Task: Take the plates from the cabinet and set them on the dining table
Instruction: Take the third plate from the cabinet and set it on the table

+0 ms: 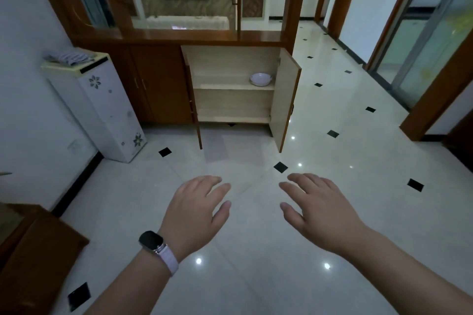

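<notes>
A low wooden cabinet [234, 64] stands ahead with both of its doors swung open. On its upper shelf, at the right, sits a small stack of white plates [260, 78]. The lower shelf looks bare. My left hand [195, 212], with a watch on its wrist, and my right hand [318, 208] are stretched out in front of me over the floor, palms down, fingers relaxed and holding nothing. Both hands are well short of the cabinet.
A white floor-standing appliance [102, 107] with folded cloth on top stands at the left wall. A brown wooden piece of furniture [33, 258] fills the lower left corner. The glossy tiled floor [332, 100] runs right into a hallway with door frames.
</notes>
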